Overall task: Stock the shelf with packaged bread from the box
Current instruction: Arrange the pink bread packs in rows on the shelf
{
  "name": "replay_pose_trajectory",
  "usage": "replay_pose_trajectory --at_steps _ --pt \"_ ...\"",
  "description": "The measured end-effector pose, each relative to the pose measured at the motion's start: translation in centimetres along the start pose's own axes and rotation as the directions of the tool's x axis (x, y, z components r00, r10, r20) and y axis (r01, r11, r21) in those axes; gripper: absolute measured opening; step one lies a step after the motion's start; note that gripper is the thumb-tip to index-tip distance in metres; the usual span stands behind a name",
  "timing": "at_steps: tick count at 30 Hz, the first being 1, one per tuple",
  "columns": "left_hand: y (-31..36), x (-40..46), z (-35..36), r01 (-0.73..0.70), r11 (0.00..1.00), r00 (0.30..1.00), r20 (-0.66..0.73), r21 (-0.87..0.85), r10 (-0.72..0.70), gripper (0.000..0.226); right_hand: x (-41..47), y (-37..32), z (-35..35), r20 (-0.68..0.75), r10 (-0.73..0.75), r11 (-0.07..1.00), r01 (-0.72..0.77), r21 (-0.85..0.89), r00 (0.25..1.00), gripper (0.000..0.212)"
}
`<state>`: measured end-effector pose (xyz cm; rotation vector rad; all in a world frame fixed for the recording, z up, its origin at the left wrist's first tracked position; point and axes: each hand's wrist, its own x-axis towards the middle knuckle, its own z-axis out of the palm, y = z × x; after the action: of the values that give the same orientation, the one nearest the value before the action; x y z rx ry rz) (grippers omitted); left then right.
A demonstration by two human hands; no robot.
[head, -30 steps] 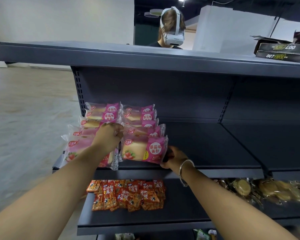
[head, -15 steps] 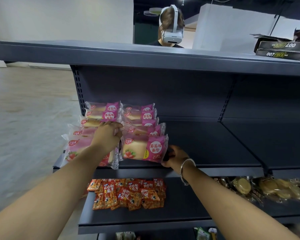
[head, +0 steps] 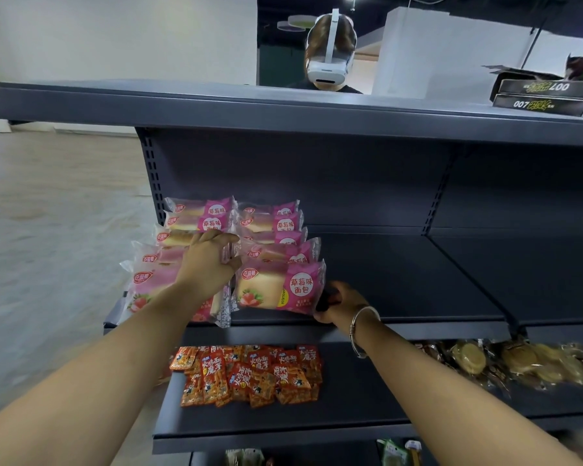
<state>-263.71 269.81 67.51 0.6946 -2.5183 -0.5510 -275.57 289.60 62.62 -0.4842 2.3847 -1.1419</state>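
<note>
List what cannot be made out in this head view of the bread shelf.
- The box: not in frame.
- Left hand fingers: curled over the left bread packs, so the grip is unclear.
- Right hand fingertips: hidden behind the front bread pack.
- Packs under the lowest shelf: cut off by the bottom edge.
- Cookie bags at right: blurred.
</note>
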Motion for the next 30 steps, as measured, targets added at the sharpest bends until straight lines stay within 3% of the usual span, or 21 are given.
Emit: replay_pose_trajectory --at_steps 6,11,18,30 --pt "1.0 -1.1 0.0 -0.010 0.999 0.999 -0.036 -0.036 0.009 0.059 -1.1 0.2 -0.5 0.013 0.031 0.999 -0.031 0.021 0.999 0.079" --pt "2.2 -3.6 0.2 -0.046 0.998 0.987 -0.159 -0.038 0.039 0.079 -3.4 0.9 -1.3 0.015 0.008 1.000 -0.008 -0.005 1.000 0.078" --pt "3.4 -10.3 1.8 -0.010 0.999 0.959 -0.284 0.034 0.019 0.071 -7.9 4.4 -2.0 -0.098 -0.023 0.999 0.025 0.020 0.995 0.064" --pt "0.7 -20.6 6.0 0.233 0.965 0.967 -0.136 0.120 -0.216 0.063 -11.5 12.1 1.4 0.035 0.106 0.994 -0.105 -0.024 0.994 0.065"
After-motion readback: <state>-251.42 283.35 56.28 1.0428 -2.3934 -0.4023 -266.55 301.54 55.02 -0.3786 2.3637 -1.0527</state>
